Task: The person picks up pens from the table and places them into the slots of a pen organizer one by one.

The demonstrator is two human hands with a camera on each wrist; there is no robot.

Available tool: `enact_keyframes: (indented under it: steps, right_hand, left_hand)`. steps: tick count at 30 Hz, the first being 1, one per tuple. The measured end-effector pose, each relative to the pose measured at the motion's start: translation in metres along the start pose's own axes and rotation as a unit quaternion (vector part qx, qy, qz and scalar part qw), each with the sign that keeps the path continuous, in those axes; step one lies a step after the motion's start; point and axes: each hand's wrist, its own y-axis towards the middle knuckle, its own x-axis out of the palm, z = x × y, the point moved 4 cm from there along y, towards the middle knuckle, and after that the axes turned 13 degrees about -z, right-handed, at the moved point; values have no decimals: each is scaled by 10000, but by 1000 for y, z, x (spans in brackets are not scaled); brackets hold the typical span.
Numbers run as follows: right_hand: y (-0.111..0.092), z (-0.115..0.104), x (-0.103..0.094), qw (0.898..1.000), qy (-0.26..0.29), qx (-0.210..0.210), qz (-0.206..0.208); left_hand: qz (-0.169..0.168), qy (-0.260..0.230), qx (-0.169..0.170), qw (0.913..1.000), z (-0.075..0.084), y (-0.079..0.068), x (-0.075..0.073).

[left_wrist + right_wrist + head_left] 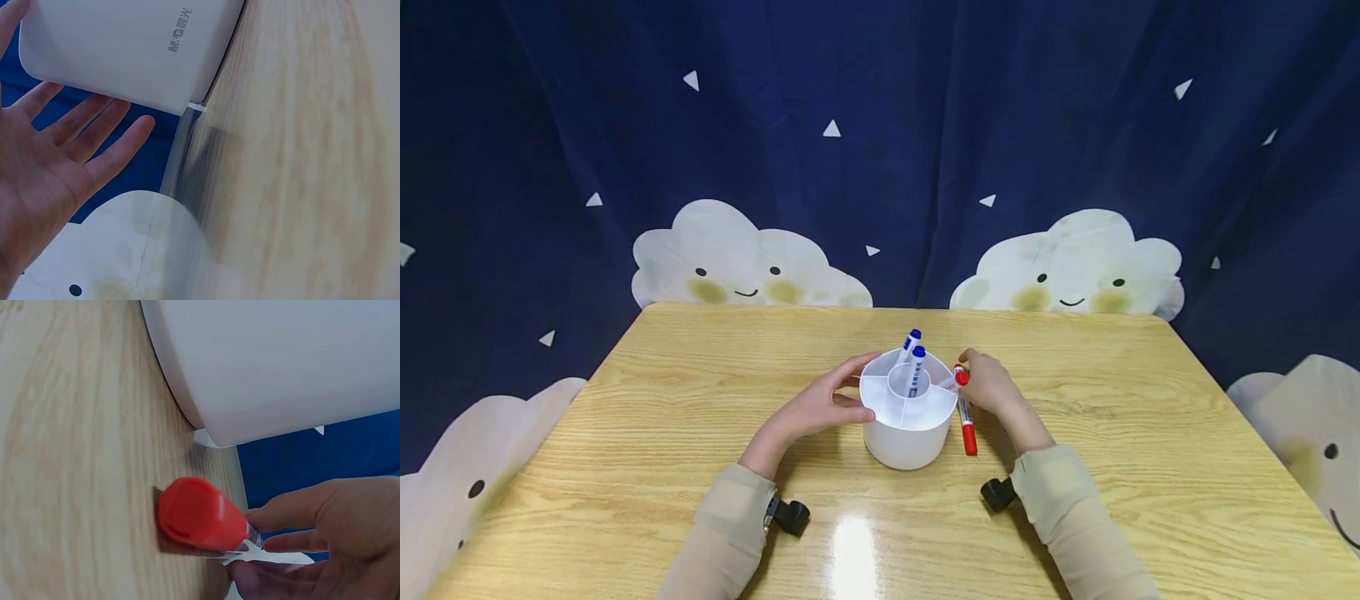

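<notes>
A round white pen holder (904, 442) with inner dividers stands upright on the table. My left hand (816, 406) holds its left side, thumb on the front rim and the other fingers toward the back. In the left wrist view those fingers (106, 134) reach behind the holder's white wall (119, 50). My right hand (992, 383) is just right of the holder and pinches a red marker (969, 437). In the right wrist view this marker's red end (199, 514) points toward the camera, low over the tabletop. Whether it touches the wood I cannot tell.
Two blue-capped markers (917, 371) stand in the holder. Another marker with a red cap (962, 378) leans out over its right rim. The wooden table (625, 467) ends at a dark blue curtain (910, 167) with cloud prints. Both wrists carry black camera mounts (792, 517).
</notes>
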Motion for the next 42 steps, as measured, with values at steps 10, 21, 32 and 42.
enact_keyframes:
  steps: [10,21,32,42]
  right_hand:
    - [0,-1,1,9999,-36,123,-18]
    - [-7,-7,-2,9996,195,96,191]
    - [-17,-11,-14,9981,432,-135,430]
    - [-29,-19,-30,9956,505,-343,706]
  left_hand:
    - [-5,48,37,10000,2,0,0]
    - [-18,56,11,10000,2,-1,0]
    - [-7,48,47,10000,3,-1,0]
    - [47,6,37,10000,-18,4,-3]
